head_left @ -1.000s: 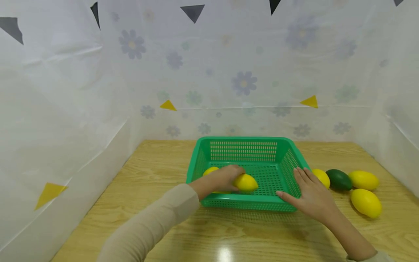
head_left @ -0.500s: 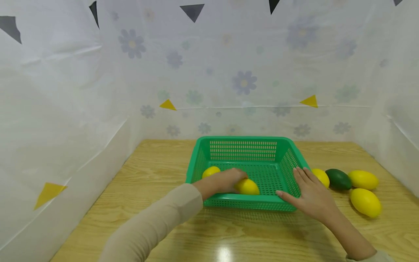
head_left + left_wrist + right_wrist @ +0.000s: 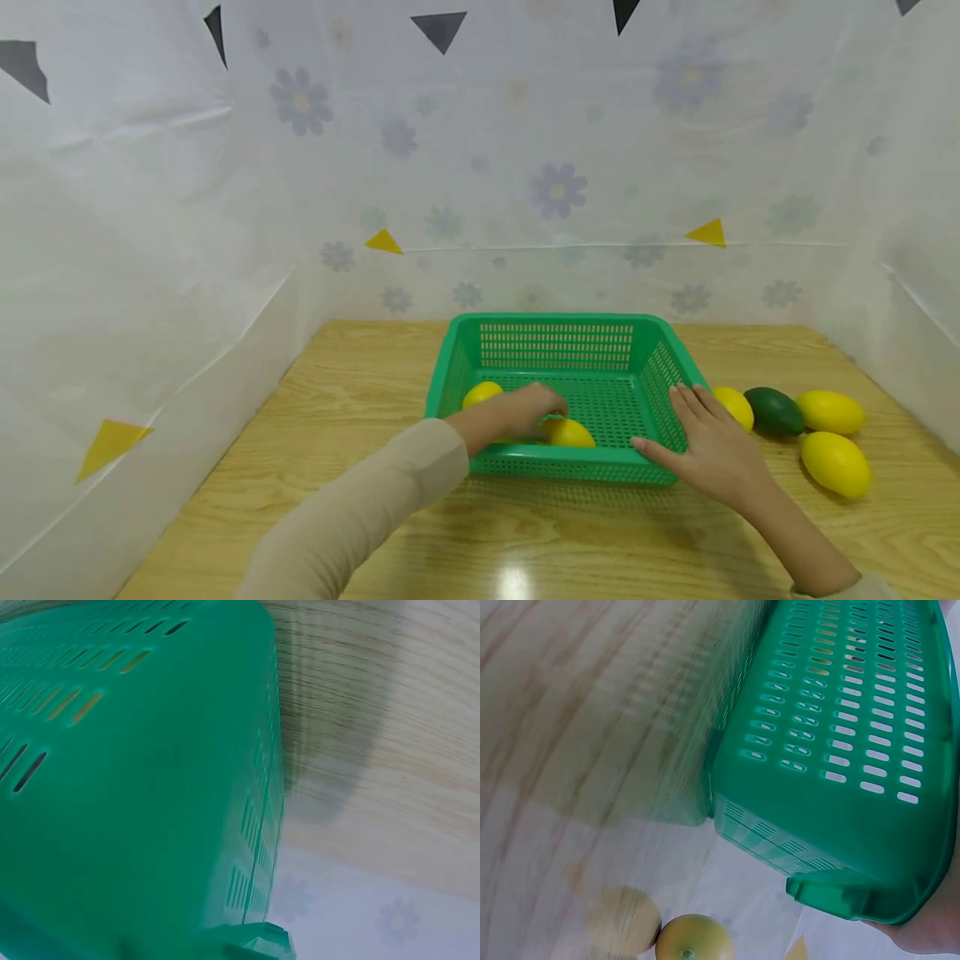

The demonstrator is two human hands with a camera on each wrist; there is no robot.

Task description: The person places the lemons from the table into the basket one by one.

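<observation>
A green plastic basket [image 3: 557, 451] stands on the wooden table. Inside it, my left hand [image 3: 521, 412] is just over a yellow lemon [image 3: 572, 432] near the front wall, its fingers loosened and slightly lifted off the fruit. Another lemon [image 3: 482, 393] lies by the basket's left side, and a bit of yellow shows beneath the wrist. My right hand [image 3: 712, 450] rests with straight fingers on the basket's right front corner, thumb on the front rim. The right wrist view shows part of that hand [image 3: 930, 919] at the rim; the left wrist view shows only the basket wall [image 3: 165, 765].
Right of the basket lie a lemon [image 3: 735, 408] partly behind my right hand, a dark green fruit [image 3: 774, 412], and two more lemons, one behind [image 3: 831, 412] and one in front [image 3: 836, 464]. White patterned sheeting [image 3: 480, 167] encloses the table.
My left hand lowered the lemon to the basket floor, and its fingers have since eased up from it. The right hand has stayed on the basket corner.
</observation>
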